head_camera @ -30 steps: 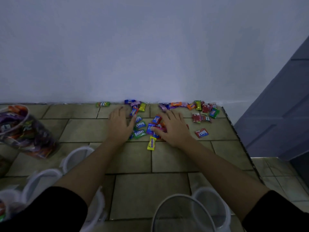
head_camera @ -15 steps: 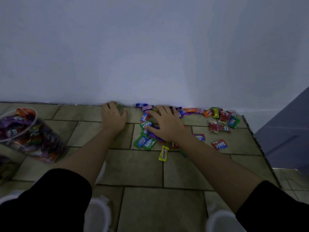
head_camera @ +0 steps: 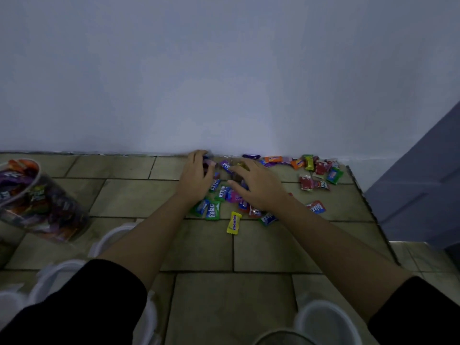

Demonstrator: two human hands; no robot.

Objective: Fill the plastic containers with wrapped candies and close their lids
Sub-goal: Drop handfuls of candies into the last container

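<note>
Wrapped candies (head_camera: 213,210) lie scattered on a tiled surface (head_camera: 134,197) close to the wall, and a yellow one (head_camera: 234,222) sits nearest me. My left hand (head_camera: 195,179) rests on the pile's left side, fingertips bent over candies at the wall. My right hand (head_camera: 260,186) lies on the pile with fingers spread. More candies (head_camera: 319,170) sit loose to the right. A clear container (head_camera: 37,202) full of candies leans at the far left. An empty container (head_camera: 327,322) stands at the bottom right.
White-rimmed containers or lids (head_camera: 112,235) sit at the lower left, partly hidden by my left arm. The tiled surface ends in a dark edge (head_camera: 368,205) on the right, with a lower floor and a grey door (head_camera: 423,185) beyond. A white wall closes the back.
My left hand has moved right along the wall into the candy pile and now sits close to my right hand. The view has shifted slightly.
</note>
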